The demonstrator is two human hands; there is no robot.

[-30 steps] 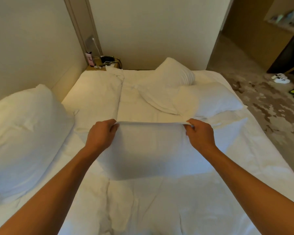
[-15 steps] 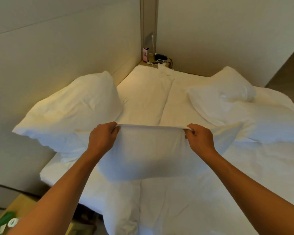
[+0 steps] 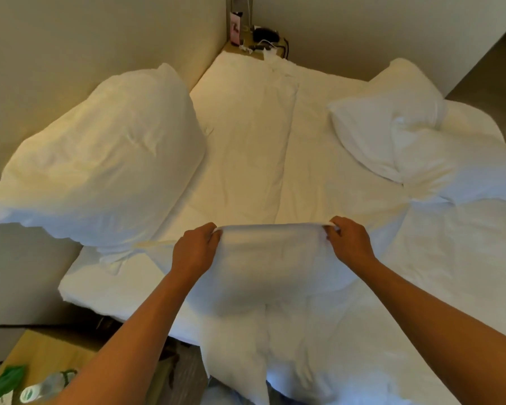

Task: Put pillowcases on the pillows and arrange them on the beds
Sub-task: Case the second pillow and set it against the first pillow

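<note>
The pillowcase (image 3: 270, 267) is plain white cloth, held up by its top edge over the near part of the bed (image 3: 246, 147), the rest of it sagging down in a soft fold toward the crumpled white bedding below. The left hand (image 3: 195, 251) pinches the edge at one corner, fingers curled over the hem; the right hand (image 3: 349, 244) pinches the other corner the same way, and the edge is drawn fairly taut between them.

A large white pillow (image 3: 105, 168) lies at the left of the bed against the wall. Another white pillow (image 3: 392, 121) lies on the far right, with what looks like a second one partly under it, though the white folds make that hard to tell.

At the bottom left a wooden bench (image 3: 47, 355) carries a green packet (image 3: 6, 381) and a plastic bottle (image 3: 46, 388).
</note>
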